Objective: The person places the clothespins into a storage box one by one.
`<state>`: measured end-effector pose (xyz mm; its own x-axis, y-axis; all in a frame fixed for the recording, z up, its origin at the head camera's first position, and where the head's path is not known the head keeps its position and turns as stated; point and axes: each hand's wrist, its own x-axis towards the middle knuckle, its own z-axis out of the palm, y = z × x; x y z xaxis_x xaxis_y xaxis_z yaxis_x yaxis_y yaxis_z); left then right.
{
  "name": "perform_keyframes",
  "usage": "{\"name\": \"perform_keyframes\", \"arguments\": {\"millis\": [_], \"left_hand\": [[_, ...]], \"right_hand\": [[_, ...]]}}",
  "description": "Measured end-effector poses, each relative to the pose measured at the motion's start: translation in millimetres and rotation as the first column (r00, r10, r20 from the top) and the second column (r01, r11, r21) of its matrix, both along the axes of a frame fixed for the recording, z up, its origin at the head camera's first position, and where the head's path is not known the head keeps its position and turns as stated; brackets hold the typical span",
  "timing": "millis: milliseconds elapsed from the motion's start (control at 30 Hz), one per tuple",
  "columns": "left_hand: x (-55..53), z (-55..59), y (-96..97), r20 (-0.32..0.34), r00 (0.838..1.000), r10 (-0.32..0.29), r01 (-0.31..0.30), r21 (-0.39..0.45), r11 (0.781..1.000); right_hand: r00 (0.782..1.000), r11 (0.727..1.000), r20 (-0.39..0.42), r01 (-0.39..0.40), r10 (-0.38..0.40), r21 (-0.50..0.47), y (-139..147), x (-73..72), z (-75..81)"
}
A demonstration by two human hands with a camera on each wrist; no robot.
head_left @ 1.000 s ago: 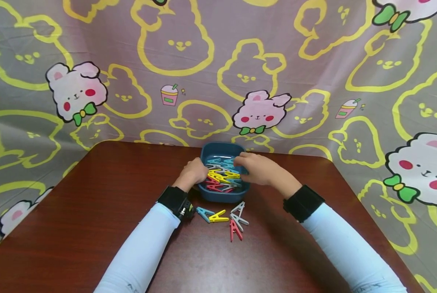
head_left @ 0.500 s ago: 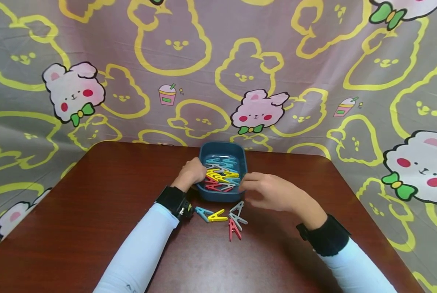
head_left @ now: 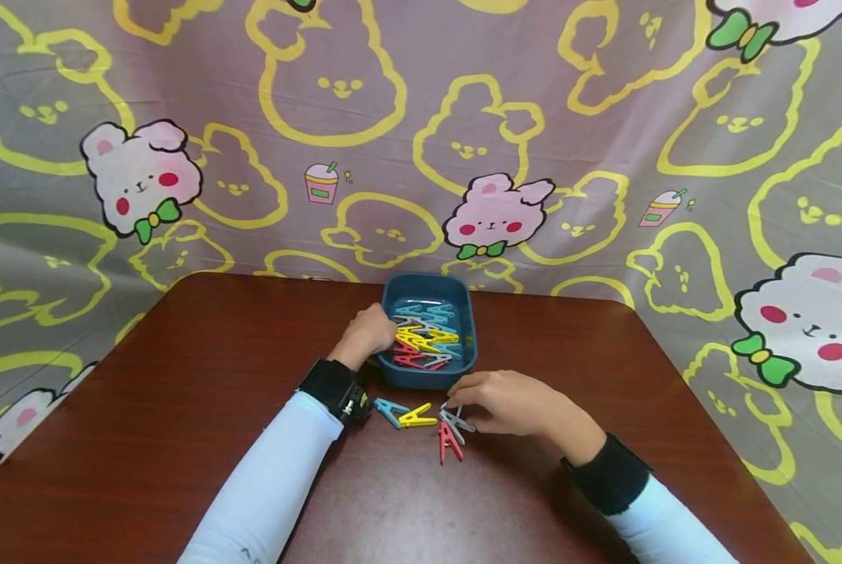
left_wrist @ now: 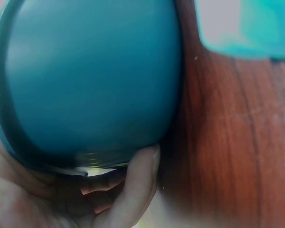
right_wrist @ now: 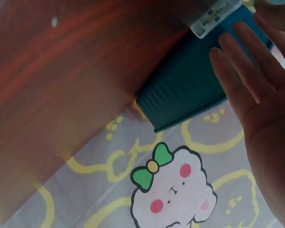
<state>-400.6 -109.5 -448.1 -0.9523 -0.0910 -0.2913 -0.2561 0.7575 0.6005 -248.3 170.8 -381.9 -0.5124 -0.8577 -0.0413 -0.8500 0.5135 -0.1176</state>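
My left hand grips the left wall of a dark blue plastic basket. In the left wrist view the thumb presses against the basket's outer side and the fingers go over the rim. Several clothespins, red, yellow, grey and light blue, lie in rows inside. My right hand is low over the table at the grey clothespins, its fingertips right at the farther one, which they partly hide. The right wrist view shows its fingers loosely extended beside a grey clothespin.
In front of the basket, a light blue clothespin, a yellow clothespin and a red clothespin lie on the brown table. A patterned cloth hangs behind the table.
My right hand has drawn back from over the basket's right side and come down towards me to the grey clothespins. The left hand stays on the basket.
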Motion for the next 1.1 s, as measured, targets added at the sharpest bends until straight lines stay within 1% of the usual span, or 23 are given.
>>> {"name": "perform_keyframes", "arguments": {"millis": [33, 100, 167, 233, 267, 300, 333, 400, 467, 500, 533, 567, 700, 800, 867, 933, 1033, 1100], "left_hand": [[-1.0, -1.1, -0.6, -0.001, 1.0, -0.002, 0.002, 0.001, 1.0], [1.3, 1.4, -0.2, -0.009, 1.0, 0.005, -0.005, -0.007, 1.0], [8.2, 8.5, 0.5, -0.01, 1.0, 0.002, -0.002, -0.006, 1.0], [11.3, 10.5, 0.8, -0.034, 0.999, 0.012, -0.011, 0.005, 1.0], [16.5, 15.9, 1.9, -0.029, 0.999, 0.013, -0.013, 0.007, 1.0], [16.5, 15.3, 1.2, -0.031, 0.999, 0.009, -0.009, 0.015, 1.0], [23.9, 21.7, 2.8, -0.027, 1.0, 0.008, -0.008, 0.015, 1.0], [14.8, 11.7, 1.0, -0.027, 1.0, 0.011, -0.011, 0.003, 1.0], [10.7, 7.5, 0.3, -0.009, 1.0, 0.001, -0.001, -0.016, 1.0], [6.0, 1.9, -0.3, -0.012, 1.0, 0.005, -0.005, -0.021, 1.0], [5.6, 1.4, 0.4, -0.009, 1.0, 0.01, -0.011, -0.024, 1.0], [-0.7, -4.8, -0.7, -0.008, 1.0, 0.007, -0.007, -0.025, 1.0], [9.9, 3.8, 2.9, -0.033, 0.999, 0.012, -0.013, -0.011, 1.0], [20.7, 15.2, 5.0, -0.038, 0.999, 0.01, -0.01, -0.005, 1.0], [21.1, 14.1, 4.9, -0.048, 0.999, 0.003, -0.004, -0.024, 1.0], [24.7, 18.3, 5.7, -0.038, 0.999, -0.004, 0.003, -0.027, 1.0], [14.3, 6.5, 3.9, -0.045, 0.999, -0.001, -0.001, -0.03, 1.0], [13.2, 6.2, 3.8, -0.035, 0.999, 0.006, -0.006, -0.014, 1.0]], "right_hand": [[1.0, 1.0, -0.008, 0.003, -0.002, 0.01, -1, -0.2, -1.7], [1.0, 1.0, -0.022, 0.013, -0.013, 0.025, -2, -0.5, -4.2], [0.999, 0.999, -0.028, 0.031, -0.03, 0.037, -3, -0.6, -5.1], [0.999, 0.998, -0.039, 0.039, -0.038, 0.046, -3, -0.8, -5.3], [0.998, 0.998, -0.043, 0.046, -0.043, 0.053, -3, -1.0, -5.3], [0.998, 0.997, -0.046, 0.05, -0.048, 0.058, -2, -1.1, -5.4], [0.997, 0.997, -0.05, 0.054, -0.051, 0.063, -2, -0.9, -5.4], [0.997, 0.996, -0.057, 0.053, -0.05, 0.068, -2, -0.7, -5.6], [0.997, 0.996, -0.052, 0.061, -0.057, 0.068, -2, -0.4, -6.2], [0.997, 0.996, -0.048, 0.064, -0.061, 0.067, -2, -0.1, -6.4], [0.997, 0.996, -0.044, 0.066, -0.063, 0.066, -2, 0.0, -6.8], [0.997, 0.995, -0.037, 0.069, -0.067, 0.065, -2, 0.1, -7.0], [0.996, 0.994, -0.013, 0.087, -0.087, 0.069, -2, 0.2, -7.9], [0.995, 0.993, -0.004, 0.098, -0.098, 0.071, -3, 0.1, -8.2], [0.994, 0.992, 0.008, 0.11, -0.111, 0.069, -3, 0.1, -8.2], [0.992, 0.99, 0.029, 0.125, -0.127, 0.066, -3, 0.1, -8.5], [0.987, 0.987, 0.059, 0.147, -0.151, 0.063, -4, 0.2, -8.8], [0.985, 0.986, 0.068, 0.153, -0.157, 0.063, -3, 0.1, -9.2]]}}
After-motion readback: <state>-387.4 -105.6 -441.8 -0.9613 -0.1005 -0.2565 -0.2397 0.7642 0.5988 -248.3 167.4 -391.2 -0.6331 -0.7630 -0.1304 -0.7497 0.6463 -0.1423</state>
